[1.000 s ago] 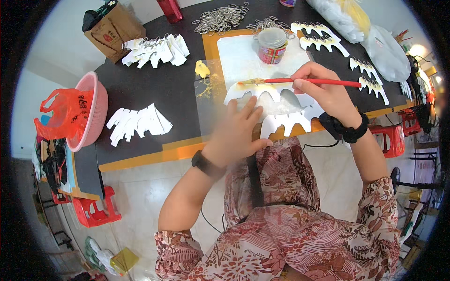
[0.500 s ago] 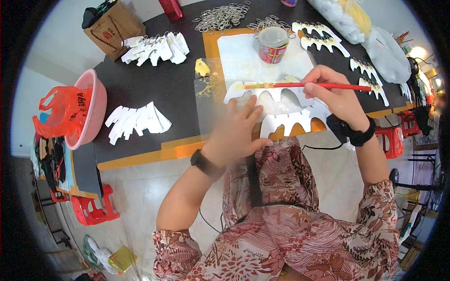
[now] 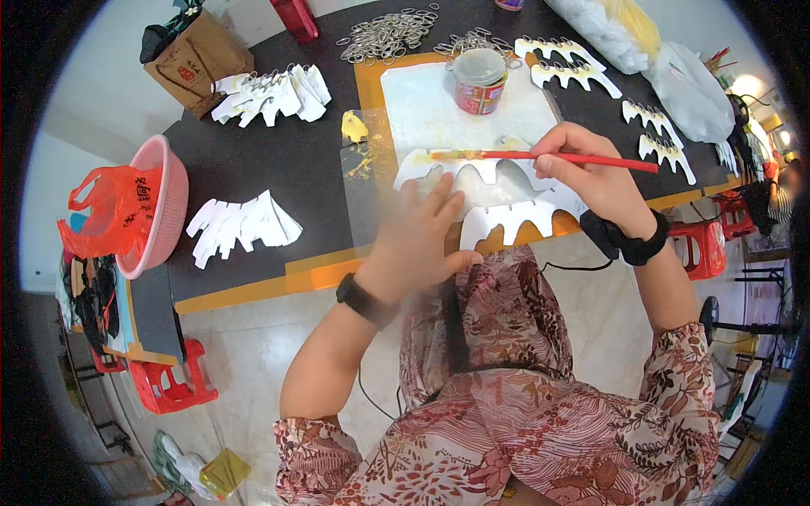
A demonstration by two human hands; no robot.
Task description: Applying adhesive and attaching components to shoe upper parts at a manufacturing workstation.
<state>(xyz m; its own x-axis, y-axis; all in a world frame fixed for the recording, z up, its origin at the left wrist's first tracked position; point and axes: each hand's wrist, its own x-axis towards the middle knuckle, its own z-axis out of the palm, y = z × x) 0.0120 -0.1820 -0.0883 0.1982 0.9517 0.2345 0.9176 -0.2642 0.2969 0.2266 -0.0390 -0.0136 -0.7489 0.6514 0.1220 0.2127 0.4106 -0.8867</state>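
Note:
My right hand [image 3: 582,164] grips a red-handled paintbrush [image 3: 510,155], its yellowish bristle end pointing left. The brush lies low across the upper edge of a white scalloped cut-out [image 3: 409,171] with yellowish smears on it. With fingers spread, my left hand [image 3: 413,236] presses down at the left part of that cut-out; its fingers are partly blurred. A greyish sheet [image 3: 481,191] shows through the cut-out's arches. Just nearer to me, another white toothed cut-out [image 3: 506,223] lies at the table edge. Behind the brush stands an open tin [image 3: 479,91] on a white sheet [image 3: 418,101].
Heaped metal rings [image 3: 388,35] lie at the back. White cut-outs with rings sit in a pile [image 3: 274,94] and in rows [image 3: 576,76]. Plain cut-outs [image 3: 243,226] lie left, near a pink basket [image 3: 160,202] with a red bag. A yellow blob [image 3: 354,126] lies beside the white sheet.
The whole view has shifted slightly. The brush tip has moved a little leftward along the cut-out's upper edge. My left hand keeps its place on the cut-out.

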